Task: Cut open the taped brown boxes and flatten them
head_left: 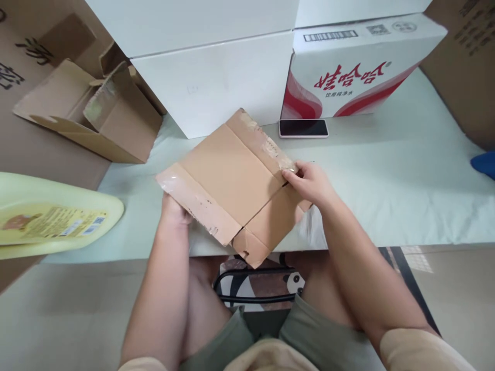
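A flattened brown cardboard box (pixel 232 172) is held tilted over the front part of the table. Strips of clear tape and torn paper run along its left and upper right edges, and creased flaps hang at its lower right. My left hand (pixel 175 211) grips the left edge from below, its fingers mostly hidden behind the cardboard. With thumb on top and fingers at the edge, my right hand (pixel 307 180) pinches the right side near a fold.
The table has a pale green cloth (pixel 406 180). White cartons (pixel 216 77), a red-and-white carton (pixel 348 72) and a phone (pixel 303 128) are behind the cardboard. An open brown box (pixel 119 113) and a yellow bottle (pixel 58 216) stand left; something blue (pixel 485 165) lies right.
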A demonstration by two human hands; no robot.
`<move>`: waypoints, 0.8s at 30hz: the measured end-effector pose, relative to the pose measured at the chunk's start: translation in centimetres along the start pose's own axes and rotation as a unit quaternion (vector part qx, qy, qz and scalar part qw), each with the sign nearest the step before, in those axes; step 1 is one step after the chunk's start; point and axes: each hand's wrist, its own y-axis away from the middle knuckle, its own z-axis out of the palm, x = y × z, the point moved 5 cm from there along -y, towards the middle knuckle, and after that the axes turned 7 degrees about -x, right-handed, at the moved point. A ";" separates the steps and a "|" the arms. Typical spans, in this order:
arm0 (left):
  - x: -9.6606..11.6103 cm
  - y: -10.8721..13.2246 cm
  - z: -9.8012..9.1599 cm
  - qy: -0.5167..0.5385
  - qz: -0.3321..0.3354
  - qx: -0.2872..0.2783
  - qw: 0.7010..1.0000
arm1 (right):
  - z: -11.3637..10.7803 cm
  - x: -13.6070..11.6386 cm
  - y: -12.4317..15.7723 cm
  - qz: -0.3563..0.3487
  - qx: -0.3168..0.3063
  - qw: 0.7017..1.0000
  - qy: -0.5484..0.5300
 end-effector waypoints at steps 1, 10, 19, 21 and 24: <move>0.5 0.1 0.3 0.017 -0.007 -0.010 1.000 | -0.2 0.2 -0.3 -0.009 0.024 1.000 0.017; 2.4 0.0 1.6 0.231 0.037 0.095 0.967 | 0.9 2.3 -1.2 -0.006 0.006 0.952 -0.305; 2.9 0.3 3.7 0.293 0.073 0.070 0.951 | 0.5 -1.7 2.1 -0.014 -0.071 0.856 -0.512; 2.4 0.1 3.3 0.343 0.024 0.089 0.935 | -0.7 -1.2 2.6 -0.021 -0.057 0.851 -0.521; 2.2 0.0 2.9 0.385 -0.035 0.109 0.916 | -2.6 1.3 4.0 -0.006 -0.019 0.850 -0.527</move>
